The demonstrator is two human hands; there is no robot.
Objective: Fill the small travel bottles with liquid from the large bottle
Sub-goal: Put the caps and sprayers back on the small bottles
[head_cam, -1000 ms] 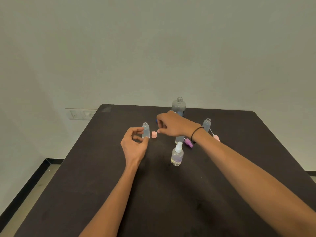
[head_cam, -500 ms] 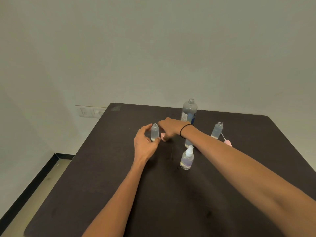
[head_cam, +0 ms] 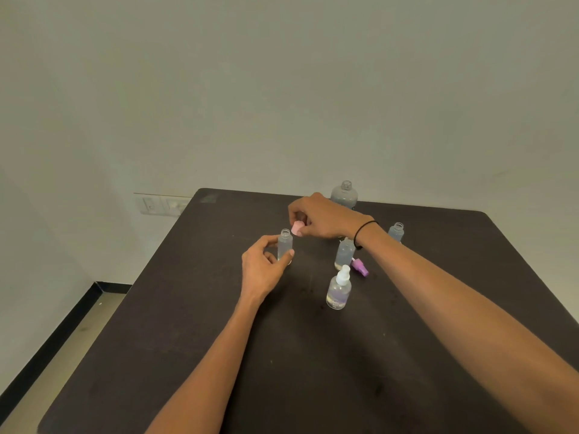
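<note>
Table (head_cam: 219, 355) first, then the uncapped large bottle (head_cam: 344, 195) at its far edge, then the light, slippery-looking small travel bottle (head_cam: 284, 245) gripped round its body by the left hand (head_cam: 261, 269), right hand (head_cam: 326, 219) pinching a pink cap (head_cam: 296, 228) beside its mouth.

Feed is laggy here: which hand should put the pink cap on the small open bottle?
Right. The right hand already pinches the small pink cap just above the small clear plastic bottle, whose neck is open. The left hand grips that bottle upright on the dark table, so it probably best steadies it.
</note>
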